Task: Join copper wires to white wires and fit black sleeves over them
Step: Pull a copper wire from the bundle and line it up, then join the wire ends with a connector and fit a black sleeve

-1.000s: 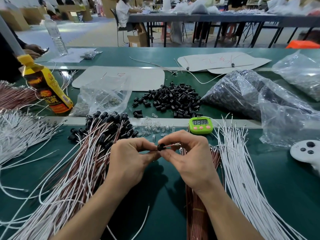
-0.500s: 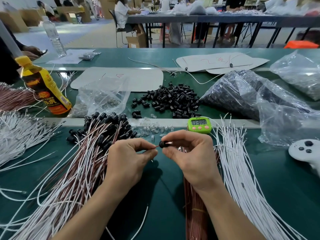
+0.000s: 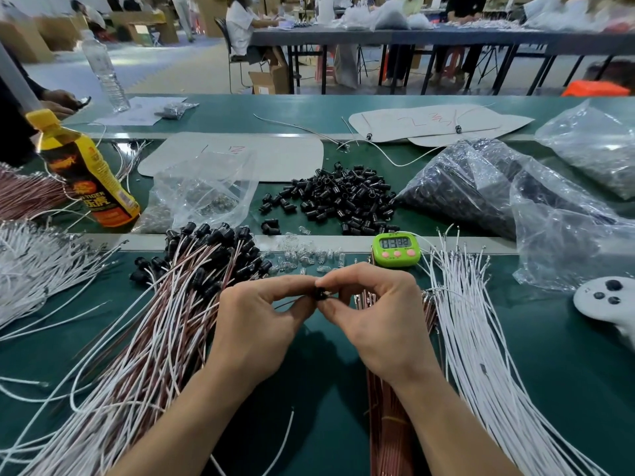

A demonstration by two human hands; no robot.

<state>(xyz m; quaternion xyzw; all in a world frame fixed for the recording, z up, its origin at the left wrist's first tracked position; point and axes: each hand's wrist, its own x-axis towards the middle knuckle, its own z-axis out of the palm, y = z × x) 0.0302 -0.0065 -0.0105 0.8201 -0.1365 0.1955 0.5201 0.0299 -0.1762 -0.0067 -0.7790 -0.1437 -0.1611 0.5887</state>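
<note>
Timer (image 3: 396, 249) beside white wires (image 3: 481, 338)

Factory assembly hall, hand-work line. Long green table (image 3: 549, 372) carrying bulk stock. White wires (image 3: 474, 338) lying in loose sheaves, copper wires (image 3: 388, 434) lying bundled beside them. Black sleeves (image 3: 343, 197) heaping loose, more filling clear plastic bags (image 3: 464, 187). Sleeved leads (image 3: 165, 321) piling by hundreds at left. Green timer (image 3: 396, 250) showing digits at table edge. Beyond, seated worker (image 3: 240, 29) bending over far table (image 3: 446, 36) with similar bagged stock. Cardboard boxes (image 3: 271, 80) standing on open floor.
</note>
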